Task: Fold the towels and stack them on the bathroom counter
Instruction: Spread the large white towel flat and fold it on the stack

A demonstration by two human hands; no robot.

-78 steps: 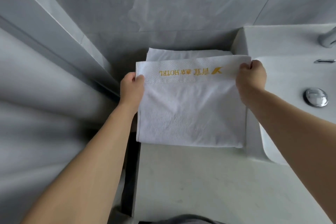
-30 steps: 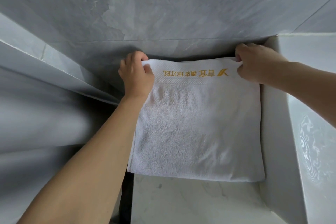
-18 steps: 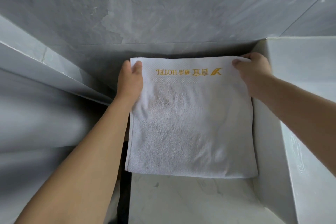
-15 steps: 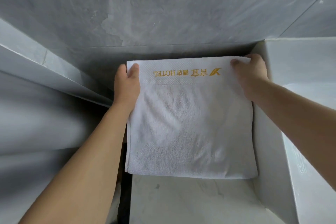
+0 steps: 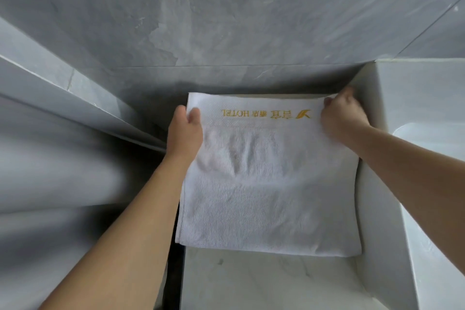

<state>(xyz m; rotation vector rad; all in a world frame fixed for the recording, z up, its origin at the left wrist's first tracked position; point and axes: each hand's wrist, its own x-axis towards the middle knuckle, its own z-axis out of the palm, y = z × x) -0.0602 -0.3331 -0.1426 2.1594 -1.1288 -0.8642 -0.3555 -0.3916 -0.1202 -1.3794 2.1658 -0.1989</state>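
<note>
folded towel (image 5: 269, 184), hands (image 5: 185, 128) gripping far corners

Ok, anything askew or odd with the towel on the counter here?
Slightly. The folded white towel overhangs the counter at its near-left corner, above the dark gap. Both hands, left and right, pinch its far corners. No stains or damage visible.

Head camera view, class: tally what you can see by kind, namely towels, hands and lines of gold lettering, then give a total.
Towels: 1 plainly visible, the white folded towel; any beneath it are hidden.
Hands: 2, the left hand and the right hand, each gripping a far corner.
Lines of gold lettering: 1, the gold lettering.
Total: 4
</note>
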